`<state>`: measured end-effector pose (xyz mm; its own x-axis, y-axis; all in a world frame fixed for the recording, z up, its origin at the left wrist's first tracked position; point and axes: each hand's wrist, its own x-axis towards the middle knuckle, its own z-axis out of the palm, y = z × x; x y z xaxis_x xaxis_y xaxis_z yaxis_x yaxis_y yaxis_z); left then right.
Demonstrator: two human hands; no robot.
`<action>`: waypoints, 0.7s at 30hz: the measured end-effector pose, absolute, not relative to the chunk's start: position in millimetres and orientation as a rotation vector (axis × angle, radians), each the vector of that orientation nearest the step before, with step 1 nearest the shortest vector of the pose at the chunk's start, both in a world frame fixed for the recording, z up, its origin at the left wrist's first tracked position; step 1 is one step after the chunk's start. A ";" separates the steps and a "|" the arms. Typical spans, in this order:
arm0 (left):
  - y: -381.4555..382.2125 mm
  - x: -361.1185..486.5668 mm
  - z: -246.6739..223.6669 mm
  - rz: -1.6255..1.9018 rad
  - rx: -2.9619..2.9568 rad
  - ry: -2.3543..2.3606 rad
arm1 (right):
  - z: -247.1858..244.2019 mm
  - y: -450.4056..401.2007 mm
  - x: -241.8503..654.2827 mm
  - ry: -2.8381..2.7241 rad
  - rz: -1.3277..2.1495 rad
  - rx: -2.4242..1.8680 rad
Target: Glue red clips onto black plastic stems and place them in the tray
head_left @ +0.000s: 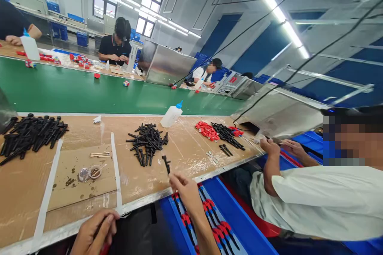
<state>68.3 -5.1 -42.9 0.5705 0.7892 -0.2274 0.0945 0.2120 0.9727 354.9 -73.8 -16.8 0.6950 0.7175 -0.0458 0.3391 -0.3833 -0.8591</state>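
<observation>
Edging of a silvery colour runs along the near side of the brown desk (188,145). At its left part the left hand (95,231) curls, thumb against forefinger; I cannot tell whether these fingers hold anything. Right of it, below the near edge, a blue bin (243,217) carries rows of red, blue and black pieces. Over that edge the right hand (186,192) pinches the lower end of a black part (166,166) between thumb and forefinger, the rest rising past the fingertips, tilted slightly left. Open desk gives this hand room toward the right, as far as two small black pieces (226,150). Left lies a cardboard sheet (67,161) with small round pots (94,171). Just beyond the held part is a black pile (147,139); near the far edge stands a blue-capped bottle (171,116). Past that edge stretches a green belt (98,91).
</observation>
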 end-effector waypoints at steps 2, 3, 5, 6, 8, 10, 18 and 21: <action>-5.1 78.9 -39.4 0.610 1.252 0.839 | -19.8 -78.5 313.6 -0.842 0.684 -1.882; -5.0 83.1 -37.2 0.636 1.226 0.828 | -23.0 -78.5 292.2 -0.843 0.790 -1.818; -3.8 88.0 -33.8 0.678 1.148 0.778 | -29.7 -75.1 253.1 -0.787 1.101 -1.607; -2.8 88.2 -33.0 0.695 1.091 0.743 | -32.3 -71.9 237.4 -0.741 1.270 -1.484; 0.4 84.0 -33.2 0.765 0.953 0.695 | -34.0 -62.2 216.9 -0.695 1.527 -1.306; 5.1 74.8 -34.6 0.875 0.828 0.698 | -31.3 -46.9 211.0 -0.764 1.511 -1.330; 20.4 49.2 -32.0 0.955 0.507 0.718 | -24.5 34.5 224.0 -0.992 0.842 -1.573; 20.1 51.0 -31.7 0.915 0.448 0.696 | -25.1 46.4 218.2 -1.106 0.838 -1.573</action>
